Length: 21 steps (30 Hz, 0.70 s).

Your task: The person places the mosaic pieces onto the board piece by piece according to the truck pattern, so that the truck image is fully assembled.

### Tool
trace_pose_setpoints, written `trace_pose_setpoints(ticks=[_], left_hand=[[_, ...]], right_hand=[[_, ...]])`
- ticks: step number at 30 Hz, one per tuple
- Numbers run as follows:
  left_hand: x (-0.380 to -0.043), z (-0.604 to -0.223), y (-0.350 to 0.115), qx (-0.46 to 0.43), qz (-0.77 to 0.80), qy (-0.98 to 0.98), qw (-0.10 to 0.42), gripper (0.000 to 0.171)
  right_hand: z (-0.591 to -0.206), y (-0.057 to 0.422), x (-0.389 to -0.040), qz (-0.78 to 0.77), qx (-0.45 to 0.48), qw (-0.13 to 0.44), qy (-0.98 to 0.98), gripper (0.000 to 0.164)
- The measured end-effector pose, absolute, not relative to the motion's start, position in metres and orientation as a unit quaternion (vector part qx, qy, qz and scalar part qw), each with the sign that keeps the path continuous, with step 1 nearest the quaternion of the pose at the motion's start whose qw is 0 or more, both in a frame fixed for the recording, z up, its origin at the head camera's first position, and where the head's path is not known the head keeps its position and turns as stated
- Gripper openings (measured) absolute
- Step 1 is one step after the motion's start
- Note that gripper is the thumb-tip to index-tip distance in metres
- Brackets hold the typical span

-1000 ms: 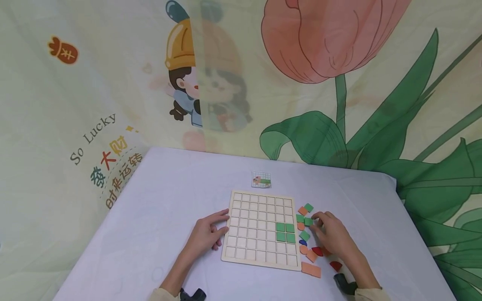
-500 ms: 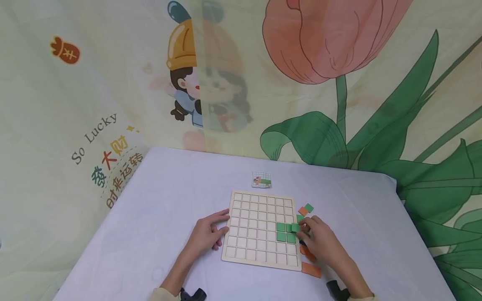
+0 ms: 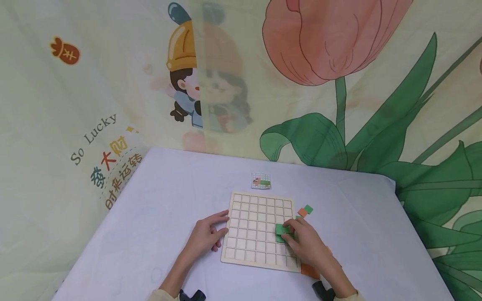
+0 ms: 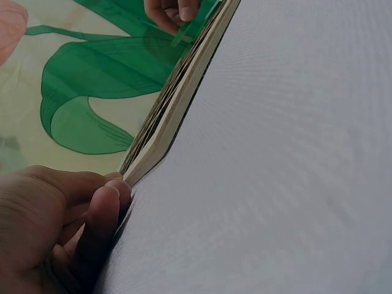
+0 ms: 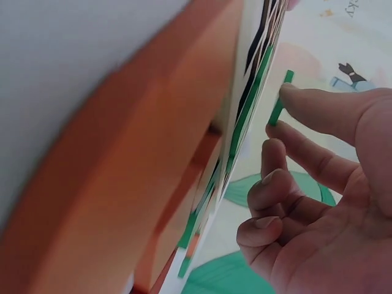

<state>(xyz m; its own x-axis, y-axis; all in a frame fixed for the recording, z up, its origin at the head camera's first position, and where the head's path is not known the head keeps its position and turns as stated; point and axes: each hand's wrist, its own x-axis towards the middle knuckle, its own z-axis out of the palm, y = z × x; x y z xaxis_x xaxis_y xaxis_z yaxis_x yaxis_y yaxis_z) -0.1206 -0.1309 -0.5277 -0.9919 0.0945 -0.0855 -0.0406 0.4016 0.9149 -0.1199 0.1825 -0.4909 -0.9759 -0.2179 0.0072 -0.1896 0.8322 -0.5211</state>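
Note:
My left hand (image 3: 206,232) touches the left edge of a wooden grid board (image 3: 244,227), index finger and thumb spread along it. In the left wrist view those fingertips (image 4: 113,195) meet the board's edge (image 4: 160,139). Over the board's right part my right hand (image 3: 306,241) pinches a thin green square tile (image 3: 280,229) between thumb and index finger. The right wrist view shows this tile (image 5: 289,77) raised above the board's surface, the other fingers loosely bent. Green tiles lying in the grid are partly hidden under that hand.
Behind the board lies a small card (image 3: 261,181) with a coloured grid picture. To the right are a loose green tile (image 3: 308,209), an orange tile (image 3: 302,212) and a larger orange piece (image 3: 310,271). My right forearm hides other pieces there.
The right hand has taken the green tile from the loose pieces beside the board and carried it left over the grid. The left hand stays at the board's edge.

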Motion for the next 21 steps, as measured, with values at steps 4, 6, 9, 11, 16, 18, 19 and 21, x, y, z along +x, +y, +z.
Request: trace_pose_setpoints(ticks=[4,6,9,11,16,18,19,21], left_hand=[[-0.121,-0.527,-0.132,0.017,0.544,0.837,0.059,0.045],[-0.122,-0.526,-0.132,0.018,0.542,0.838,0.058,0.045],[-0.123,-0.526,-0.132,0.020,0.543,0.838,0.058,0.046],[-0.123,-0.526,-0.132,0.022,0.543,0.837,0.058,0.046],[-0.121,-0.527,-0.132,0.027,0.547,0.834,0.065,0.044],[-0.121,-0.526,-0.132,0.029,0.547,0.834,0.065,0.044],[-0.120,-0.526,-0.132,0.030,0.547,0.834,0.063,0.044],[-0.121,-0.527,-0.131,0.031,0.547,0.834,0.063,0.044]], right_hand=[[-0.493,0.176,-0.124,-0.271,-0.119,0.027,0.955,0.020],[-0.493,0.172,-0.126,-0.271,-0.120,0.030,0.955,0.019],[-0.493,0.168,-0.128,-0.266,-0.114,0.034,0.956,0.019],[-0.494,0.166,-0.130,-0.267,-0.109,0.039,0.957,0.020],[-0.496,0.162,-0.132,-0.269,-0.099,0.056,0.957,0.020],[-0.496,0.161,-0.132,-0.267,-0.099,0.057,0.957,0.020],[-0.497,0.160,-0.132,-0.267,-0.100,0.055,0.957,0.020],[-0.497,0.160,-0.133,-0.264,-0.103,0.051,0.958,0.020]])
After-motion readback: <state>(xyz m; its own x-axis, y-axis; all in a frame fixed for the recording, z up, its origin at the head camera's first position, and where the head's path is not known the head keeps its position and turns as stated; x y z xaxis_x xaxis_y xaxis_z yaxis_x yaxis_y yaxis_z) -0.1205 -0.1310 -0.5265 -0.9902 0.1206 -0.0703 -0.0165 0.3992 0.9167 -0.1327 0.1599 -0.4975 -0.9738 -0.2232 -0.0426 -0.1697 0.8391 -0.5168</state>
